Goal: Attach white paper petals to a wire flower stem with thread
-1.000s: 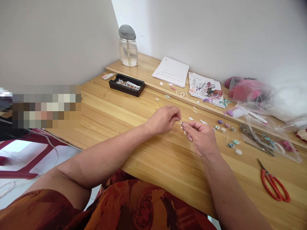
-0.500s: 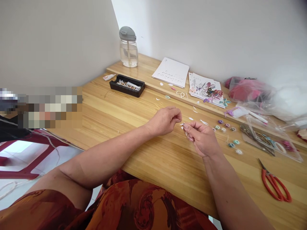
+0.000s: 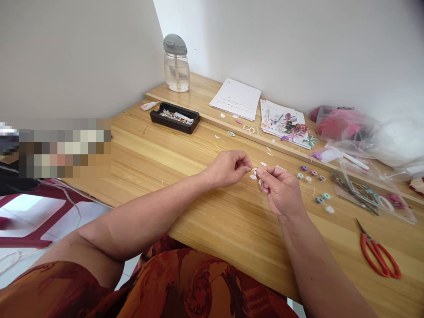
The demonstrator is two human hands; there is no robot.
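Observation:
My left hand [image 3: 230, 168] is closed, thumb and forefinger pinched together, its tips close to those of my right hand. What it pinches, if anything, is too small to name. My right hand [image 3: 280, 185] is also closed in a pinch, and a small pale bit shows by its fingers, its kind unclear. Just beyond the fingertips lies a white leaf-shaped paper piece [image 3: 263, 164] on the wooden table [image 3: 198, 207]. To the right of my right hand are several small thread spools [image 3: 326, 196] in mixed colours.
Red-handled scissors [image 3: 377, 256] lie at the right. A black tray [image 3: 174, 121] holds beads, with a small white tube [image 3: 149, 106] beside it. On the back ledge are a water bottle [image 3: 177, 73], white paper sheets [image 3: 235, 99], wire-and-thread flowers [image 3: 290, 121] and clear plastic bags [image 3: 351, 126].
My left hand has come down slightly and its fingertips now meet near those of my right hand, which has barely moved. The left fingers were a little apart from the right ones before.

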